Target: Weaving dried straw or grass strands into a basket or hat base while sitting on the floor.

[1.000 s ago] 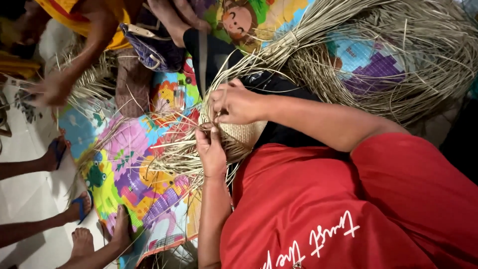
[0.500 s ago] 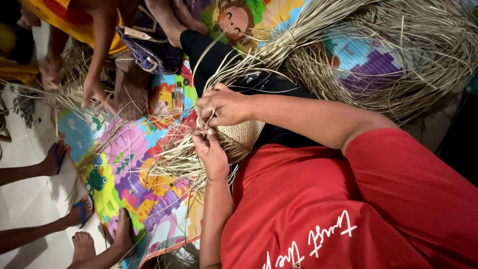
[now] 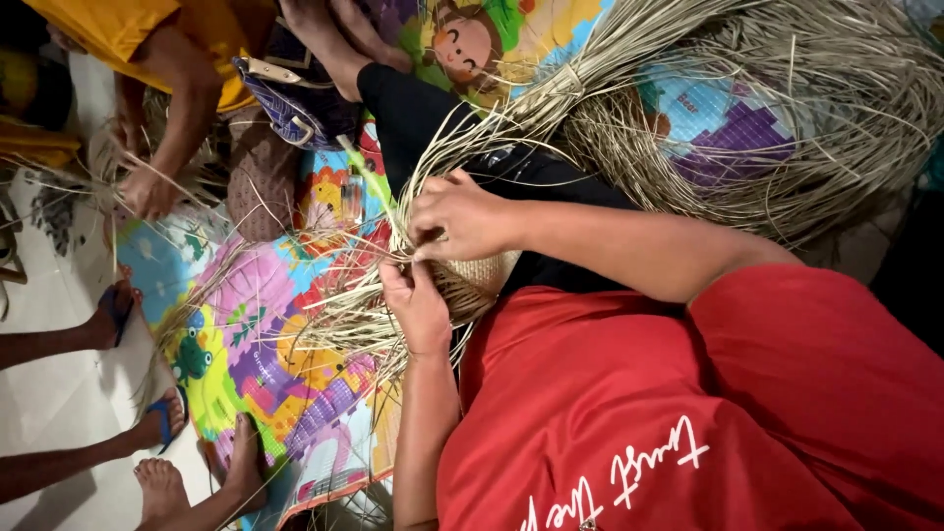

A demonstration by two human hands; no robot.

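Both hands mid-frame on the weave [image 3: 482,280]. Left hand [image 3: 418,305] pinches straw strands [image 3: 344,315] at its edge, right hand [image 3: 462,216] just above, fingers closed on a strand too. Big straw bundle [image 3: 767,128] upper right, another person's hand [image 3: 147,192] upper left, play mat [image 3: 285,364] under it all.

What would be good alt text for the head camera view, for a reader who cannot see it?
A person in a red shirt weaves pale straw strips with both hands, the left hand below and the right hand above, over a colourful play mat. A large straw bundle lies beyond; another person's hand works nearby.
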